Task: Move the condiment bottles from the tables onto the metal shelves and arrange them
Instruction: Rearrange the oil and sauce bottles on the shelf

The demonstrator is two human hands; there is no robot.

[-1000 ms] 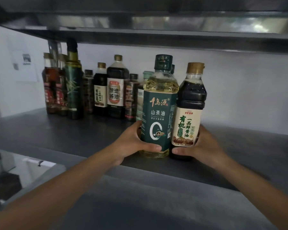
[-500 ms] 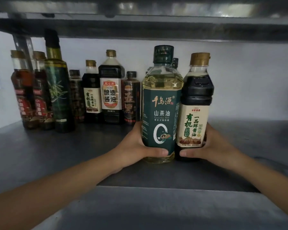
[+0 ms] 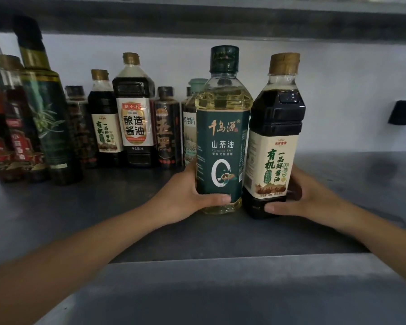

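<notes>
My left hand (image 3: pixel 185 195) grips the base of a green-labelled oil bottle (image 3: pixel 222 137) with yellow oil and a dark green cap. My right hand (image 3: pixel 305 198) grips the base of a dark soy sauce bottle (image 3: pixel 273 146) with a cream label and a gold cap. Both bottles stand upright, side by side and touching, on the grey metal shelf (image 3: pixel 103 219). A row of several condiment bottles (image 3: pixel 134 113) lines the back of the shelf to the left, and one pale-capped bottle (image 3: pixel 192 127) stands partly hidden behind the oil bottle.
The upper shelf (image 3: pixel 197 17) hangs low over the bottle caps. A white wall runs behind the shelf, with a dark box (image 3: pixel 404 112) mounted at the right. The shelf's front lip (image 3: pixel 220 266) crosses below my forearms. Bare shelf surface lies to the right of the soy sauce bottle.
Both bottles have moved deeper onto the shelf with my hands still round them. The view has come closer and shifted right along the row.
</notes>
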